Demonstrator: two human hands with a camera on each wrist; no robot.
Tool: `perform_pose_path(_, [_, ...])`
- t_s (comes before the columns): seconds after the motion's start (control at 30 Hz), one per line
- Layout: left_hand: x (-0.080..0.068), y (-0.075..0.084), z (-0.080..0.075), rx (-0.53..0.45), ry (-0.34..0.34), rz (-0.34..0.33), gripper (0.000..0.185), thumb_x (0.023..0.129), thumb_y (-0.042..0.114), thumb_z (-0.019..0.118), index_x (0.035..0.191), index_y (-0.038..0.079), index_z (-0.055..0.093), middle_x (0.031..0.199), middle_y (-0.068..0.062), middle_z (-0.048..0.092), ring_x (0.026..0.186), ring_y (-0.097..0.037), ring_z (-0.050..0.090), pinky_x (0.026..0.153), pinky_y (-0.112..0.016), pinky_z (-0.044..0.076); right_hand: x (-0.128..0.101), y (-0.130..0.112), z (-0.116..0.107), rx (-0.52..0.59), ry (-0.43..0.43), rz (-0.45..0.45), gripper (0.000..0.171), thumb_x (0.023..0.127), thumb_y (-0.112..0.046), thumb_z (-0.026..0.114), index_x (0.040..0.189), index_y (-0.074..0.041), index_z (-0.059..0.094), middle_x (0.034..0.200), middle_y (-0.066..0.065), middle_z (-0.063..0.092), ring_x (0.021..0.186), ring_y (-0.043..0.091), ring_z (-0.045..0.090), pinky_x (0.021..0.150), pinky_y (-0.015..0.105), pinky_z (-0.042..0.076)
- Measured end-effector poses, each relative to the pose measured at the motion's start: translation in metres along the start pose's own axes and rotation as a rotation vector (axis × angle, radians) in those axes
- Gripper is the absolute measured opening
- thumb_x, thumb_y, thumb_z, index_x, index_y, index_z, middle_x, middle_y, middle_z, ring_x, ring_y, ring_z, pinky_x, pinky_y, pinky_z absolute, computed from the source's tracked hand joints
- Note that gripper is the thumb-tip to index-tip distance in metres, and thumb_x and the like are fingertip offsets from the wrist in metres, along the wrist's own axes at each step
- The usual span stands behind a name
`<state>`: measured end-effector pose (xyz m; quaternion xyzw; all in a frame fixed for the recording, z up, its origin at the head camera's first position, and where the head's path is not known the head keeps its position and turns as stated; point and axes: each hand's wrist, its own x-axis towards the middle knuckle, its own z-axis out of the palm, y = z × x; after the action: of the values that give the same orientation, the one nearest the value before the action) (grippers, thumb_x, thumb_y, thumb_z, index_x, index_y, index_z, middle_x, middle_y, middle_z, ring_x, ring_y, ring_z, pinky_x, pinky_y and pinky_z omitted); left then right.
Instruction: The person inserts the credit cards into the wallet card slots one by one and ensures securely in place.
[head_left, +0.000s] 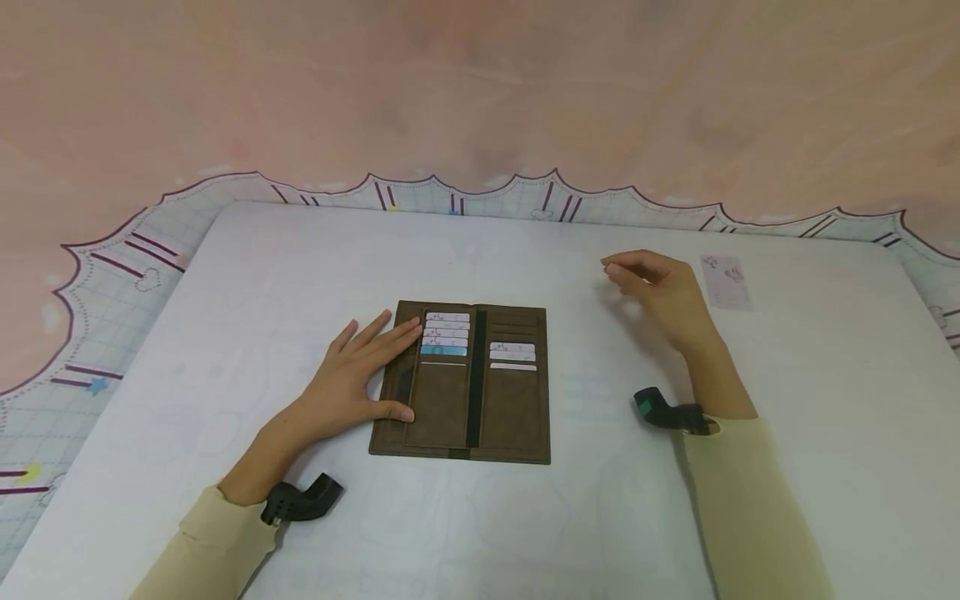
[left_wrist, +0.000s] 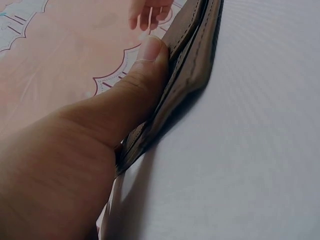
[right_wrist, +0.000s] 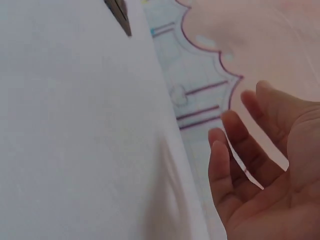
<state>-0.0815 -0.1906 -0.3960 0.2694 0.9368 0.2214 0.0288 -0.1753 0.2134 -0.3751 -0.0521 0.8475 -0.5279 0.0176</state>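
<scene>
A long brown wallet (head_left: 472, 400) lies unfolded on the white table (head_left: 225, 275), with several cards in its slots (head_left: 447, 332). My left hand (head_left: 358, 375) rests flat on the wallet's left flap, fingers straight, thumb at its edge (left_wrist: 152, 55). The wallet's edge (left_wrist: 195, 60) shows in the left wrist view. My right hand (head_left: 654, 287) hovers to the right of the wallet, fingers loosely bent and holding nothing (right_wrist: 250, 170). A pale card (head_left: 725, 282) lies on the table just right of that hand.
The table stands on a pink floor with a scalloped grid-pattern mat (head_left: 97, 292) around it. Black wrist-camera mounts (head_left: 300, 500) sit on both forearms. A dark corner of the wallet (right_wrist: 120, 15) shows in the right wrist view.
</scene>
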Motion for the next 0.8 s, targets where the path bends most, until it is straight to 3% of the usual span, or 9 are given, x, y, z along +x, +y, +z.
perform_pose_path(0.3, [0.000,-0.001,0.001,0.006,-0.022,-0.012,0.106,0.066,0.059,0.077,0.152,0.021,0.029,0.156,0.000,0.027,0.145,-0.027,0.008,0.112,-0.053,-0.001,-0.004,0.024,-0.043,-0.095,0.277,0.099,0.041,0.092,-0.036,0.064,0.123,-0.010,0.064,0.112,-0.004,0.064,0.103,0.004,0.055,0.092,0.025,0.042])
perform_pose_path(0.5, [0.000,-0.002,0.002,0.019,-0.025,-0.016,0.106,0.066,0.059,0.077,0.152,0.021,0.028,0.156,0.001,0.027,0.145,-0.027,0.007,0.112,-0.053,-0.001,-0.008,0.042,-0.066,-0.153,0.401,0.202,0.049,0.092,-0.036,0.062,0.135,-0.014,0.055,0.125,0.004,0.056,0.113,0.011,0.049,0.100,0.025,0.039])
perform_pose_path(0.63, [0.000,-0.002,0.002,0.017,-0.023,-0.015,0.106,0.066,0.059,0.078,0.152,0.021,0.028,0.156,0.000,0.027,0.145,-0.027,0.007,0.113,-0.053,-0.001,-0.012,0.052,-0.077,-0.173,0.402,0.318,0.060,0.092,-0.043,0.059,0.144,-0.019,0.044,0.140,0.006,0.045,0.128,0.020,0.039,0.106,0.031,0.033])
perform_pose_path(0.8, [0.000,-0.003,0.002,0.013,-0.013,0.000,0.105,0.067,0.058,0.077,0.152,0.020,0.028,0.156,0.000,0.027,0.145,-0.028,0.008,0.112,-0.053,-0.001,-0.016,0.064,-0.081,-0.212,0.318,0.401,0.079,0.089,-0.053,0.057,0.154,-0.026,0.020,0.153,0.012,0.027,0.138,0.032,0.026,0.111,0.048,0.024])
